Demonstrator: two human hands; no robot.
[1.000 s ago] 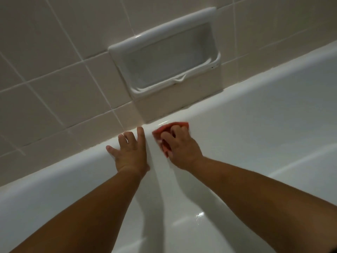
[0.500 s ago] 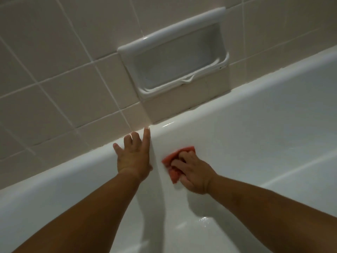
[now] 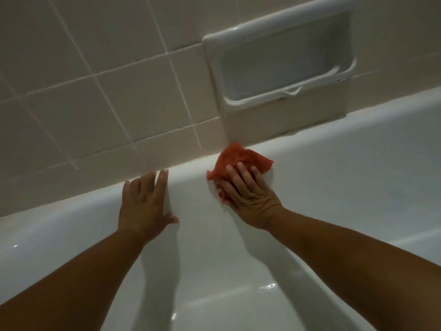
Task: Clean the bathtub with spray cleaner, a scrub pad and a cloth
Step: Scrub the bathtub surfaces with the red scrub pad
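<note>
Cloth (image 3: 241,158) at bathtub (image 3: 334,187) rim, right hand (image 3: 248,197) flat

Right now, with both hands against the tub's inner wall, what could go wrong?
The left hand braces flat on the glossy white bathtub wall; glints lower down suggest wetness, so it might slip. The crumpled red cloth sits only partly under the straight fingers of the right hand, so it could slide free or skip the edge below the beige wall tiles.

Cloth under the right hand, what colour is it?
The cloth is plain orange-red, clearest in the head view.
</note>
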